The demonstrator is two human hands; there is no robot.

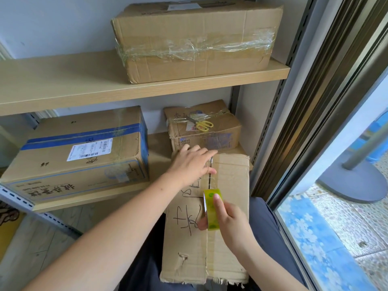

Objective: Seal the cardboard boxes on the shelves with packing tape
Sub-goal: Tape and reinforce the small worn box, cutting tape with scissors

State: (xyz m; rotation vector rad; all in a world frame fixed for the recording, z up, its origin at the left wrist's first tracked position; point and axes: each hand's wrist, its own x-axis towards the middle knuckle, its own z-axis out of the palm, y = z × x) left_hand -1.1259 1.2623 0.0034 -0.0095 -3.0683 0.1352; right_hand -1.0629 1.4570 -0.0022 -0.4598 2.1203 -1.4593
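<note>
Pinning the box [220, 217] seam at 12 o'clock, left hand [192, 162] lies flat, fingers released. Right hand [228, 221] pinches tape roll [212, 208] mid-seam. Box on lap looks light, flaps flimsy; tape clingy — hold roll by rims.

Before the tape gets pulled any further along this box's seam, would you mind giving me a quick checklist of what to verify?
1. Tape end anchored: the left hand presses flat on the far end of the box on the lap, over the seam: ok.
2. Roll gripped: the right hand holds the tape roll between thumb and fingers: ok.
3. Tape aligned with the centre seam: the roll sits over it: ok.
4. Flaps closed and level: they meet along the seam: ok.
5. Tape stuck smoothly, no wrinkles: clear tape, cannot tell.
6. Cutter within reach: yellow-handled scissors lie on the small box on the lower shelf: ok.
</note>
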